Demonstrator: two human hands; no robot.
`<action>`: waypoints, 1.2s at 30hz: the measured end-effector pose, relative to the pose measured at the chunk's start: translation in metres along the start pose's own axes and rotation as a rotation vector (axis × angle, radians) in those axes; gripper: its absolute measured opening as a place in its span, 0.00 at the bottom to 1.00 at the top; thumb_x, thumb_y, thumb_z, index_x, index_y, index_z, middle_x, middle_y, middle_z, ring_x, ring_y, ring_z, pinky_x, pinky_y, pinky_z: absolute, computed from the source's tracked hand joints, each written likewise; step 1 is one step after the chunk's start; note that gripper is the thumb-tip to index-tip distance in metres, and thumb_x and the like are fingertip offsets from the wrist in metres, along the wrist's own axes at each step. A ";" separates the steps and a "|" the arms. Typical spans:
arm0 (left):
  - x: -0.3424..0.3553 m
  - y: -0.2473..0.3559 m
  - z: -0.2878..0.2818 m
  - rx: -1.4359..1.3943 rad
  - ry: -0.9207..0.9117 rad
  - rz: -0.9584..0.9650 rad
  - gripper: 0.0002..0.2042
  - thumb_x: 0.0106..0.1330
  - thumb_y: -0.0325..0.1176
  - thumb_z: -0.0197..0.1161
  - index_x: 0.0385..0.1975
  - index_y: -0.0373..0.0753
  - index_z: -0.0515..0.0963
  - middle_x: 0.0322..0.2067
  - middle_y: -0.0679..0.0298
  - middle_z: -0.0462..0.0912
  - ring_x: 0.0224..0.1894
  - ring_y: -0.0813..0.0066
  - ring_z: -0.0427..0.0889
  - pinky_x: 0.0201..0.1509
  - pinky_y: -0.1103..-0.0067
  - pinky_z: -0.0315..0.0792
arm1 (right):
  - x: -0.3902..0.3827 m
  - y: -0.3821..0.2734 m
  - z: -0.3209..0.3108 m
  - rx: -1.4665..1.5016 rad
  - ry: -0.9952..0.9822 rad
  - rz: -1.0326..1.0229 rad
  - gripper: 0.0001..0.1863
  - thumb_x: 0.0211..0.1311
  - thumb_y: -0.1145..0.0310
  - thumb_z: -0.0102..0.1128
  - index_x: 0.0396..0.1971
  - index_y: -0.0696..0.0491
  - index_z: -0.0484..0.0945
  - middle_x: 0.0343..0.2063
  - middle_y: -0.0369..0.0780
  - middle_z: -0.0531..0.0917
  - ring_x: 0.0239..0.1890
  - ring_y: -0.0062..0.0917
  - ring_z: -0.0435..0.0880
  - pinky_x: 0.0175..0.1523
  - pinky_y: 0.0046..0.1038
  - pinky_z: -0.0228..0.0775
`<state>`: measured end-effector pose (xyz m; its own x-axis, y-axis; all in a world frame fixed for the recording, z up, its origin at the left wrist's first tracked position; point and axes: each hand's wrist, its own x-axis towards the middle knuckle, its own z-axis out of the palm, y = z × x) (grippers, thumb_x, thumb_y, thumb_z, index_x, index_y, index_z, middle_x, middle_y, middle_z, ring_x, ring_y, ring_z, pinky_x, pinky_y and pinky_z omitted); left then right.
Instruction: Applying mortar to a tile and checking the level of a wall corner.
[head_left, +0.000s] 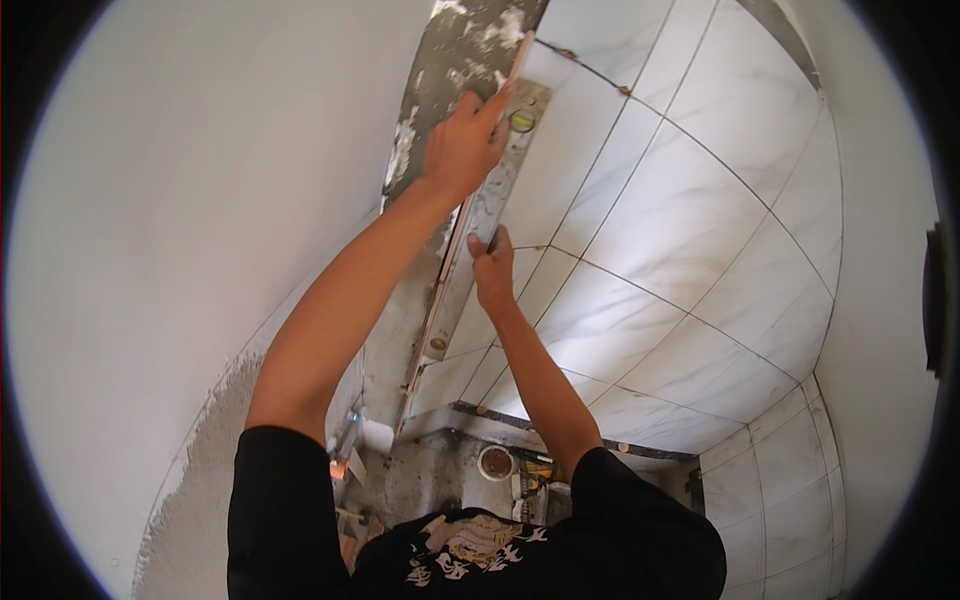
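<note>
A long metal spirit level (487, 205), spotted with dried mortar, lies slanted along the left edge of the marbled white wall tiles (660, 220). It has a round vial near its upper end and another near its lower end. My left hand (465, 145) is closed over the level's left side near the top, its fingers against the thin reddish tile edge (440, 285). Lower down, my right hand (493, 270) grips the level's right side, thumb on its face. The undersides of both hands' fingers are partly hidden.
Bare grey cement (460, 50) runs beside the tile edge, next to a smooth white wall (200, 150). Ridged mortar (205, 470) shows at lower left. On the floor stand a white bucket (482, 463) with brown contents and several tools. Small wedges sit in some tile joints.
</note>
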<state>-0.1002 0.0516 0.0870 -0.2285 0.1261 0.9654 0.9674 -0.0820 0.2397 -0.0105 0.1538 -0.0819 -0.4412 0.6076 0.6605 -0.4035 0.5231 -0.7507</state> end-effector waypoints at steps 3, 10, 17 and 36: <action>0.000 0.004 -0.007 -0.023 -0.019 0.039 0.26 0.66 0.34 0.64 0.66 0.50 0.72 0.37 0.54 0.75 0.33 0.47 0.83 0.38 0.57 0.80 | 0.000 -0.002 -0.001 0.023 -0.033 0.081 0.12 0.68 0.73 0.59 0.47 0.60 0.73 0.38 0.38 0.78 0.40 0.21 0.71 0.50 0.27 0.66; -0.012 -0.004 -0.012 -0.257 -0.058 -0.024 0.25 0.64 0.30 0.67 0.64 0.46 0.76 0.33 0.56 0.78 0.32 0.57 0.83 0.39 0.67 0.80 | 0.000 -0.001 -0.006 -0.011 -0.021 0.090 0.15 0.67 0.70 0.62 0.49 0.61 0.73 0.39 0.38 0.79 0.40 0.22 0.73 0.50 0.27 0.68; -0.009 -0.004 -0.009 -0.369 -0.024 -0.070 0.22 0.61 0.27 0.70 0.58 0.41 0.81 0.31 0.58 0.78 0.30 0.62 0.82 0.37 0.72 0.79 | 0.001 -0.007 -0.005 -0.015 -0.053 0.152 0.18 0.69 0.71 0.63 0.54 0.61 0.72 0.47 0.40 0.80 0.49 0.24 0.76 0.58 0.27 0.68; -0.015 -0.010 0.003 -0.435 0.049 -0.049 0.20 0.61 0.27 0.71 0.55 0.41 0.83 0.31 0.58 0.77 0.29 0.60 0.79 0.36 0.70 0.76 | -0.003 -0.008 -0.002 0.070 -0.010 0.127 0.17 0.66 0.70 0.66 0.50 0.60 0.73 0.42 0.39 0.81 0.44 0.23 0.76 0.53 0.27 0.69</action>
<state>-0.1060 0.0531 0.0697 -0.2879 0.0942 0.9530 0.8214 -0.4873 0.2963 -0.0047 0.1489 -0.0782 -0.5001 0.6599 0.5607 -0.3987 0.3993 -0.8256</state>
